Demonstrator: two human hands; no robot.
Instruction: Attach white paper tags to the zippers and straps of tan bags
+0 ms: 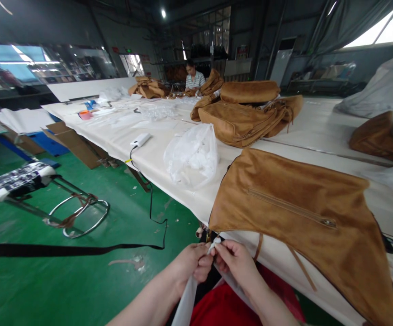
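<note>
Head view: L hand and R hand are both closed, almost touching, fingertips pinching a thin white strip of soft sheet material. Strip's bunched btwn the fingers; what's under it is hidden, can't tell. One length trails down past L wrist, another pale length runs down by R wrist.

Pinch point sits just below the near-left corner of a large tan suede-look bag, which lies flat on a long table w/ cream-white cover, its near edge hanging over. Bag has a brown zip across its upper face, plus narrow tan straps dangling off the near side.

Red cloth shows below the hands, btwn the forearms. Beyond the bag's L end: a crumpled translucent plastic bag, then, farther up, a pile of stuffed tan bags. Also on table: small white rectangular box w/ black cable going over the edge, and an orange roll. Far end: co-worker in striped top. L side, green floor, stool w/ black-and-white patterned seat.
</note>
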